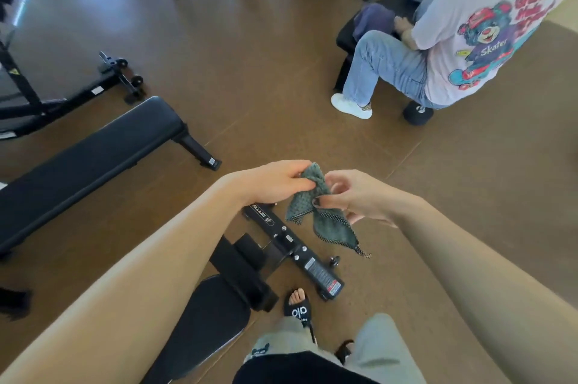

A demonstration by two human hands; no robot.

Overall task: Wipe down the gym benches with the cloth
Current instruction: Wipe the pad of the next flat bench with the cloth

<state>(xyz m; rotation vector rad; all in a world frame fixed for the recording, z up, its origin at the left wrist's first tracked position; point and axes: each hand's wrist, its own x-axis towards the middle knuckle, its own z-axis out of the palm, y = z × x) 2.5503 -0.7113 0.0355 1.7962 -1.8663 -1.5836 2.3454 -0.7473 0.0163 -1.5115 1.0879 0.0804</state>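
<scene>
In the head view, you hold the cloth [316, 210] in mid-air at the centre of the frame, above the metal foot of the nearest bench [203, 318], whose pad runs toward the lower left. Your left hand [275, 182] pinches its upper corner; your right hand [353, 196] pinches a fold lower down, and the rest hangs limp toward the floor. It looks light, soft and floppy, with a woven grip-friendly texture, so it will likely bunch rather than slide. You would do best to gather it into a flat pad under your palm before pressing it down. A second bench [93, 152] lies at the left, well apart.
</scene>
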